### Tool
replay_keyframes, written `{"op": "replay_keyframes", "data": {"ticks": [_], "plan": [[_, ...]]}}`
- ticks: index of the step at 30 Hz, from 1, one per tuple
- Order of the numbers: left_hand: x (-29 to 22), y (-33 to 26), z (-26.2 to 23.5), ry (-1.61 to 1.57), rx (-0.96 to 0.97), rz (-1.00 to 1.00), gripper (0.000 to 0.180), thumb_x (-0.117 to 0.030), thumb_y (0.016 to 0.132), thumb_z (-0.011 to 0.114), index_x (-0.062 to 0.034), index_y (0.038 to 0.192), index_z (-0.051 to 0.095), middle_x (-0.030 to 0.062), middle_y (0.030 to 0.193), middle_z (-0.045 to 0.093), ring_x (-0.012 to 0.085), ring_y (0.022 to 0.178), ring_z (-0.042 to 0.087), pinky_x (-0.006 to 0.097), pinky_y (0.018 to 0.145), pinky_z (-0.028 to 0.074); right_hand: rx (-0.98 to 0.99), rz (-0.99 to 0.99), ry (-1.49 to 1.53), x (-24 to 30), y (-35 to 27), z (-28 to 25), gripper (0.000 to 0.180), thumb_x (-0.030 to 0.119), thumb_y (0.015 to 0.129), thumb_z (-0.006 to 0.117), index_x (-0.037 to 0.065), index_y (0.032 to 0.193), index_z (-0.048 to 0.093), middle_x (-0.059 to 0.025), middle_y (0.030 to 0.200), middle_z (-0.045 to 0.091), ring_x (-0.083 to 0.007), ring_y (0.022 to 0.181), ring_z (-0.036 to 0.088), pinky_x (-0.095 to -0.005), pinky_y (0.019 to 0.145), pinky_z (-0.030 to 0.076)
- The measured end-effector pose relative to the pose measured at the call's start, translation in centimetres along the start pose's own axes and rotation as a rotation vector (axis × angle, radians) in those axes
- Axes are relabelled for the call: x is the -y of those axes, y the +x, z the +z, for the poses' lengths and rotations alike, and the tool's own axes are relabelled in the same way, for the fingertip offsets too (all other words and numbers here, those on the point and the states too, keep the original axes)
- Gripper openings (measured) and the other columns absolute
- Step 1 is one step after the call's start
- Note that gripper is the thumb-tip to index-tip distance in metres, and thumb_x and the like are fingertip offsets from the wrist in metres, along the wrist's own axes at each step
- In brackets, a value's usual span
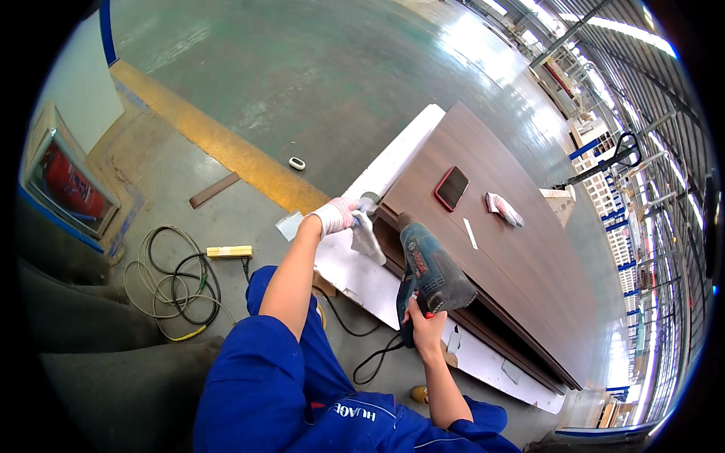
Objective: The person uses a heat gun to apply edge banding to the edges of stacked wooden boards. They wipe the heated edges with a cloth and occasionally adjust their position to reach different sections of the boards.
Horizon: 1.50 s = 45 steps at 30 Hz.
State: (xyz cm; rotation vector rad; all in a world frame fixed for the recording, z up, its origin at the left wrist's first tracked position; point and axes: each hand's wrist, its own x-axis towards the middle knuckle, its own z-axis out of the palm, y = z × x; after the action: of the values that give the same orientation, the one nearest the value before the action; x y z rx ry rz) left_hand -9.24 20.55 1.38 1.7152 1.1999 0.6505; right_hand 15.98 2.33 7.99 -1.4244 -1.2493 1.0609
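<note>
Your bare right hand [424, 330] has its fingers wrapped around the handle of the heat gun [434, 272], whose nozzle sits by the left corner of the brown panel [521, 249]. Your gloved left hand [334, 216] grasps a pale cloth [368, 240] beside that corner; how tightly, you can't tell from here. To work well, sweep the nozzle evenly instead of dwelling on one spot, angle the hot air away from your glove, and give the cord [359, 370] slack. The panel tops a stack over a white board [344, 273], ahead and to your right. It looks flat, smooth and dark, with faint straight grain. A phone [451, 188], a loose glove [504, 209] and a white strip [470, 233] lie on it.
</note>
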Motion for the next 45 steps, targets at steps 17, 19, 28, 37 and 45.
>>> {"op": "replay_keyframes", "data": {"ticks": [17,19,28,37,45], "plan": [[-6.5,-4.7,3.6,-0.956,0.270,0.421,0.040,-0.030,0.089,0.061,0.0028,0.110,0.057,0.0096,0.095,0.063,0.0123,0.074,0.060,0.026,0.069,0.049,0.024,0.049,0.090,0.1,0.0,-1.2,0.011,0.004,0.085,0.062,-0.002,0.091,0.055,-0.0034,0.065,0.056,-0.0113,0.053,0.055,-0.0254,0.048,0.044],[-3.8,-2.9,3.7,-1.253,0.220,0.288,0.038,-0.034,0.090,0.058,0.0012,0.105,0.058,0.0110,0.099,0.062,0.0131,0.072,0.059,0.026,0.065,0.050,0.077,0.087,0.089,0.4,0.1,-1.6,0.013,0.003,0.085,0.062,-0.002,0.093,0.053,-0.0042,0.067,0.055,-0.0119,0.054,0.055,-0.0256,0.049,0.045],[-7.5,-7.6,-2.3,-1.722,0.200,0.539,0.031,-0.030,0.089,0.059,-0.0034,0.104,0.052,0.0206,0.105,0.054,0.0189,0.060,0.061,0.033,0.052,0.054,0.117,0.123,0.136,0.4,0.1,-1.3,0.010,0.002,0.084,0.061,0.000,0.091,0.054,-0.0044,0.067,0.056,-0.0117,0.054,0.055,-0.0258,0.049,0.045],[1.6,-0.1,3.2,-1.177,-0.332,-0.314,0.010,-0.021,0.086,0.063,-0.0126,0.091,0.065,0.0000,0.061,0.059,0.0108,0.046,0.051,0.028,0.041,0.042,0.112,0.113,0.155,1.0,0.1,-1.3,0.011,0.003,0.085,0.062,-0.001,0.092,0.054,-0.0043,0.067,0.056,-0.0116,0.054,0.055,-0.0258,0.049,0.045],[0.7,4.2,9.3,-0.968,-0.118,-0.385,0.016,-0.024,0.076,0.073,-0.0099,0.081,0.067,0.0056,0.066,0.063,0.0144,0.054,0.055,0.029,0.052,0.042,0.064,0.108,0.143,0.8,-0.1,-2.7,0.011,0.003,0.086,0.062,-0.001,0.093,0.054,-0.0040,0.069,0.056,-0.0119,0.055,0.055,-0.0257,0.049,0.045]]}}
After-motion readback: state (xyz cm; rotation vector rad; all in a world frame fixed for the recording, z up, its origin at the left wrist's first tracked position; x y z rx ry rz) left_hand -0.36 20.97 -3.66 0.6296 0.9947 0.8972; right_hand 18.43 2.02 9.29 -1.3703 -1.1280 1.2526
